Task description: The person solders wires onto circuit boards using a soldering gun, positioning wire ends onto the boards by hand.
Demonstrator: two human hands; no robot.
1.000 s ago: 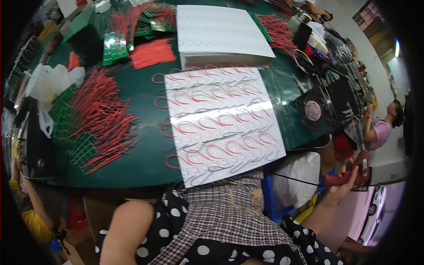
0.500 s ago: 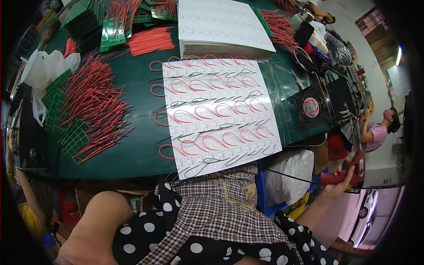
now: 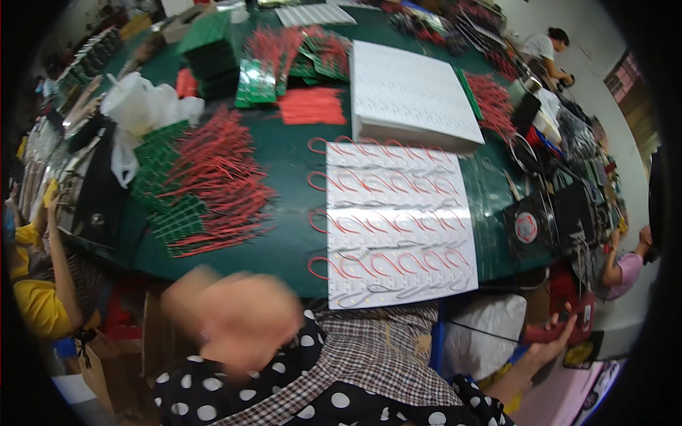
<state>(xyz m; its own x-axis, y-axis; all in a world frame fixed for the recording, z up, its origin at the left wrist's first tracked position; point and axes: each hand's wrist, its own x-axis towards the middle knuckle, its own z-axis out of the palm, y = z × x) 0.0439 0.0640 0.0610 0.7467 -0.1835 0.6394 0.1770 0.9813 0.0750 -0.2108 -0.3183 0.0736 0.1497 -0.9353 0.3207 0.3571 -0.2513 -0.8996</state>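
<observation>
Left hand (image 3: 249, 321) has swung in, grip too blurred to tell; right hand (image 3: 548, 348) clasps red tool (image 3: 582, 321).

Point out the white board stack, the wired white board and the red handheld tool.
White board stack (image 3: 413, 91), head view: top face.
Wired white board (image 3: 400, 214), head view: middle.
Red handheld tool (image 3: 585, 315), head view: body.

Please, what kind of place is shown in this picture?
It looks like an electronics assembly workshop, judging by the green circuit boards, the piled red wires and the wired white panel near the person.
</observation>
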